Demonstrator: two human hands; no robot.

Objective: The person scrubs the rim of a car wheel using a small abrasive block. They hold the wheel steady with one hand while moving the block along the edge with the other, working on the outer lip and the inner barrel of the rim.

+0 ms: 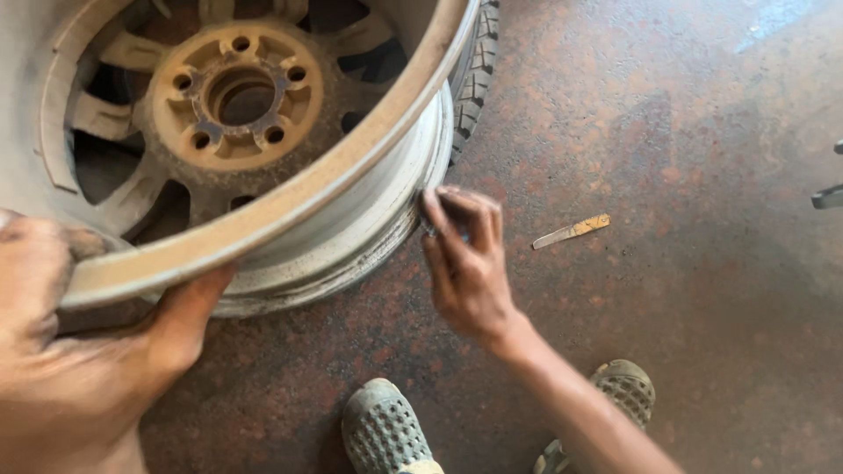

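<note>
A dusty alloy wheel rim stands tilted on the floor, its hub with several bolt holes facing me. My left hand grips the near edge of the rim from below, thumb on the lip. My right hand has its fingers curled around a small dark object, pressed against the rim's outer wall near its lower edge. What it holds is too hidden to name.
A tyre with dark tread sits behind the rim. A small flat metal piece with a yellowish end lies on the reddish stone floor to the right. Two grey perforated clogs are at the bottom. A metal part pokes in at the right edge.
</note>
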